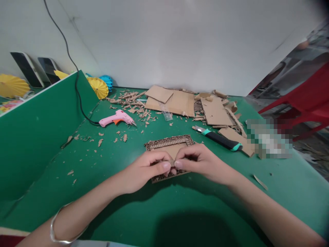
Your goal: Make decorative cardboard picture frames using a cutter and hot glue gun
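My left hand (155, 166) and my right hand (192, 158) meet at the middle of the table, each with thumb and fingers pinched on a small cardboard piece (172, 163). Most of that piece is hidden by my fingertips. Right under and behind them lies a rectangular cardboard frame (169, 141) with raised corrugated walls and a flat base; my hands cover part of its near side. A utility knife (218, 138) with a black and teal handle rests to the right, its blade pointing left. A pink hot glue gun (117, 118) lies on its side at the left.
Cardboard sheets (180, 103) and torn scraps (128, 99) are heaped along the white wall. A green divider (46, 137) stands at the left, with a black cord (78, 89) hanging over it. Yellow paper fans (97, 87) sit behind. A red chair (305, 99) stands beyond the right edge.
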The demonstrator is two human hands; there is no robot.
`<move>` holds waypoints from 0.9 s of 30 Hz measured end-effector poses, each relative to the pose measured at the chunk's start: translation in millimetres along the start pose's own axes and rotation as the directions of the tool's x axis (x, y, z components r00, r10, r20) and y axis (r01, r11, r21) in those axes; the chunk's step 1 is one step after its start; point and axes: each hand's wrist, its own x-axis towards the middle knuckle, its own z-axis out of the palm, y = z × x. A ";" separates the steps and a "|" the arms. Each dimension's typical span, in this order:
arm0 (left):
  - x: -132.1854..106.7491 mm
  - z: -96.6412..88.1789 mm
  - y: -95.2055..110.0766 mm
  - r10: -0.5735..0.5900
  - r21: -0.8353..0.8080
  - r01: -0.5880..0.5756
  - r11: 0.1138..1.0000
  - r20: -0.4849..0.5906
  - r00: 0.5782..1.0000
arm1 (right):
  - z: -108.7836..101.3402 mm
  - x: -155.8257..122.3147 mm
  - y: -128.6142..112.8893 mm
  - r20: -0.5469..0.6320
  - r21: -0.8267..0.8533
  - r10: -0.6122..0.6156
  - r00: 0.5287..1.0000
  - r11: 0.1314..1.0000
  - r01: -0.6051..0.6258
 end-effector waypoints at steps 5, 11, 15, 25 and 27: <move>-1.4 -5.7 0.2 0.006 -0.349 -0.028 0.937 -0.065 0.998 | -9.8 4.9 11.1 -0.119 0.621 0.056 0.991 0.783 0.031; -3.1 -8.2 2.9 0.060 0.318 0.008 0.948 -0.203 0.977 | -51.0 6.7 18.2 -0.575 -0.018 -0.026 0.818 1.000 0.020; -2.9 -4.6 -3.7 0.252 0.714 -0.050 0.699 -0.180 0.951 | -53.4 1.8 19.3 -0.605 -0.707 -0.346 0.717 0.647 -0.285; -1.8 2.2 -16.7 0.560 0.982 -0.120 0.145 0.018 0.828 | 2.8 -6.7 5.2 -0.171 0.055 0.123 0.978 0.992 -0.115; -2.8 2.9 -16.8 0.571 0.989 -0.117 0.085 0.048 0.820 | 6.8 -5.6 7.8 -0.144 0.218 0.164 0.976 0.967 -0.131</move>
